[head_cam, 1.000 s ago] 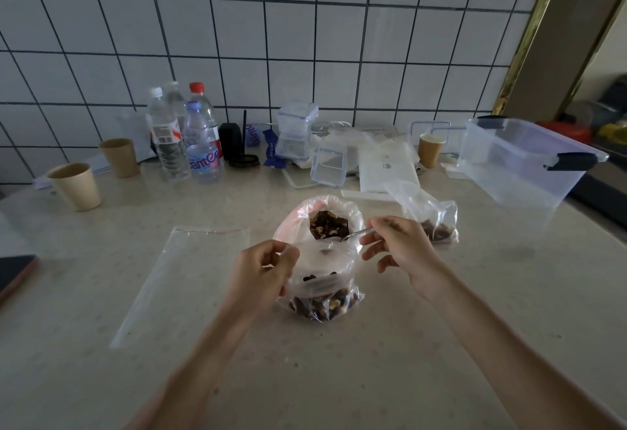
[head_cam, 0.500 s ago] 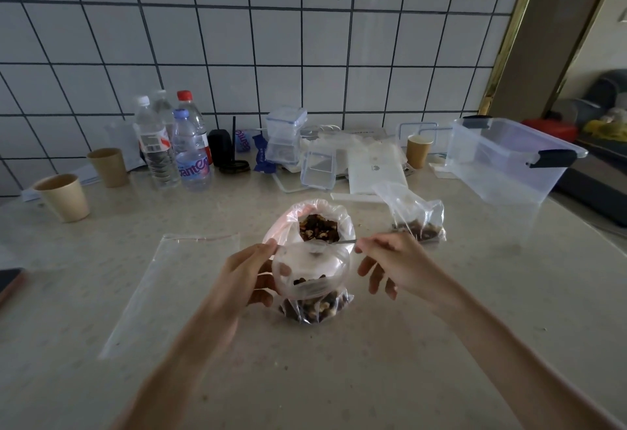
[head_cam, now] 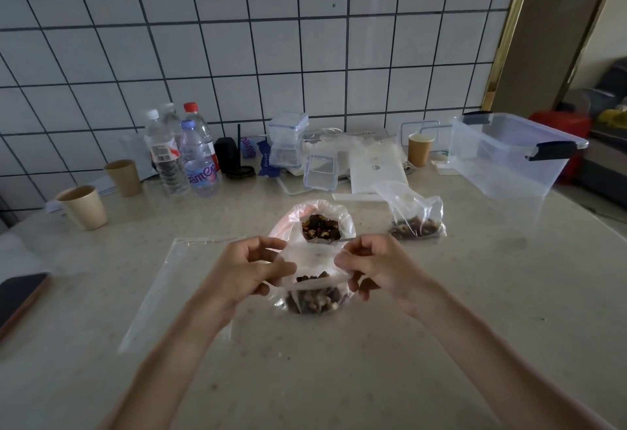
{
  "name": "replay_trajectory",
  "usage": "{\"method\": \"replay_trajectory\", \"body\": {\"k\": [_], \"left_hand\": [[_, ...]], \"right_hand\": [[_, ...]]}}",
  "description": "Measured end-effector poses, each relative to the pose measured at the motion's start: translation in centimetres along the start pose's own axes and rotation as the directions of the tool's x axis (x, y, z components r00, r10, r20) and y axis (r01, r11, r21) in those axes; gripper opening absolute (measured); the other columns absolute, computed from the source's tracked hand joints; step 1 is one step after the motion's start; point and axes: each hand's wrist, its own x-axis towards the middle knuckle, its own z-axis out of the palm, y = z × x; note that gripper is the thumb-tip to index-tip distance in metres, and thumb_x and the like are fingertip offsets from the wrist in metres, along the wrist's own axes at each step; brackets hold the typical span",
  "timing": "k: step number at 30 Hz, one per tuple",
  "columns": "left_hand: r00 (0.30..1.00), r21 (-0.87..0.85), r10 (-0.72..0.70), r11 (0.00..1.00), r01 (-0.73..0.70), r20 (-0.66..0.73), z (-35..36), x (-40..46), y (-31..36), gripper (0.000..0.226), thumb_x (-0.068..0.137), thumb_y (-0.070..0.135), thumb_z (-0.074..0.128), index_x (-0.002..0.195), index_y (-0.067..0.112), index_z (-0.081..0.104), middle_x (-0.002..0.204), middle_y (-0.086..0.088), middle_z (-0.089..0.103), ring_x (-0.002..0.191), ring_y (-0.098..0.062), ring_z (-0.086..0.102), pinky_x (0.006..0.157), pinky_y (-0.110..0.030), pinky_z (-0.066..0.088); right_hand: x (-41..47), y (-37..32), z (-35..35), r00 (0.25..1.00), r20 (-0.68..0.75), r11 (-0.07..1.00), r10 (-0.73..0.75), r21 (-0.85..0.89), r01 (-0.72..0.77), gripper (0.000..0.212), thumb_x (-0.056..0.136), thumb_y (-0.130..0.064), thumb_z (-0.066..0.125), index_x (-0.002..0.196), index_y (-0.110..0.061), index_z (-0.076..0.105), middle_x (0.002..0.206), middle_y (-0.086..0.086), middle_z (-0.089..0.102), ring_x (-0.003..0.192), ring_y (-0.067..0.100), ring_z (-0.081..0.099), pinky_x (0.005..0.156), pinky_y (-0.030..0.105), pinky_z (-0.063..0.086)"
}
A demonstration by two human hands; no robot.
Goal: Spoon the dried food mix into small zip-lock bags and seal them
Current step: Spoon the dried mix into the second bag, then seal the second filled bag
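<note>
Two bare hands at table centre, both pinching the top edge of a small zip-lock bag (head_cam: pixel 314 294). Left hand (head_cam: pixel 249 272) on the bag's left corner, thumb and curled fingers grasping the plastic; right hand (head_cam: pixel 376 268) on the right corner, likewise pinching, with a thin spoon handle (head_cam: pixel 339 240) poking out left from under its fingers. Whether that handle is truly clamped or just lying against the fingers: cannot tell. Bag upright on the pale stone table (head_cam: pixel 339 361), its lower part filled with dark dried food mix, mouth stretched flat between the two hands.

Just beyond it, touching or nearly so, a larger pinkish supply bag (head_cam: pixel 288 222) with rolled-down rim, mix showing in its open top. To the right and a little farther, a second small filled bag (head_cam: pixel 415 222) standing apart, top loose. Left of the hands, a big flat empty clear bag (head_cam: pixel 169 294) lying on the table.

Far side by the tiled wall — water bottles (head_cam: pixel 183 154), two paper cups (head_cam: pixel 84 207) at far left, a third cup (head_cam: pixel 420 148) right of centre, small clear lidded boxes (head_cam: pixel 288 144). Far right, a large clear storage tub (head_cam: pixel 509 158) with black clips. At the left edge, a dark phone (head_cam: pixel 20 297).
</note>
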Motion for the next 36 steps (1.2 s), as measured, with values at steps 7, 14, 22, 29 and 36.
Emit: {"method": "replay_trajectory", "body": {"k": [7,14,22,29,36], "left_hand": [[0.866,0.741,0.483,0.627,-0.240,-0.129,0.4,-1.3,2.5,0.028,0.073,0.000,0.077,0.084,0.025,0.069,0.066,0.008,0.063,0.057,-0.007,0.061,0.049,-0.015,0.039],[0.978,0.091,-0.180,0.981,0.171,0.104,-0.3,-2.1,2.8,0.031,0.092,0.034,0.075,0.107,0.007,0.072,0.091,-0.009,0.080,0.086,-0.025,0.080,0.068,-0.039,0.065],[0.919,-0.500,-0.167,0.797,0.339,0.357,-1.4,-1.7,0.0,0.032,0.092,0.029,0.074,0.117,0.010,0.079,0.111,-0.009,0.076,0.098,-0.022,0.077,0.074,-0.038,0.064],[0.927,-0.591,-0.067,0.753,0.290,0.370,-0.9,-2.0,0.2,0.049,0.046,0.031,0.107,0.081,0.015,0.078,0.082,0.000,0.067,0.072,-0.011,0.070,0.056,-0.027,0.061],[0.980,0.277,0.151,0.955,-0.110,-0.130,0.5,-2.7,2.6,0.026,0.077,0.008,0.082,0.067,0.015,0.058,0.060,0.000,0.063,0.050,-0.010,0.060,0.052,-0.032,0.055]], "right_hand": [[-0.8,-1.4,1.4,0.869,-0.124,0.654,-0.478,-0.712,0.258,0.029,0.084,-0.003,0.056,0.073,-0.028,0.044,0.063,-0.006,0.055,0.052,0.014,0.055,0.043,0.023,0.036],[-1.5,-2.7,-0.4,0.997,0.024,0.997,0.079,0.013,-0.080,0.028,0.101,-0.029,0.065,0.096,-0.001,0.067,0.082,0.015,0.073,0.069,0.030,0.073,0.055,0.036,0.059],[-1.9,-1.2,-1.1,0.974,0.196,0.895,0.112,0.407,-0.184,0.022,0.094,-0.027,0.068,0.097,-0.011,0.083,0.100,0.010,0.078,0.087,0.022,0.077,0.059,0.029,0.060],[-1.7,-1.5,-0.2,0.999,0.016,0.972,0.050,0.231,-0.052,0.022,0.079,-0.023,0.088,0.084,-0.006,0.075,0.087,0.016,0.074,0.081,0.026,0.076,0.059,0.032,0.060],[-2.0,-2.5,2.0,0.806,-0.107,0.616,-0.582,-0.704,0.352,0.045,0.075,0.004,0.060,0.058,-0.021,0.027,0.050,-0.005,0.033,0.044,0.015,0.035,0.046,0.027,0.029]]}}
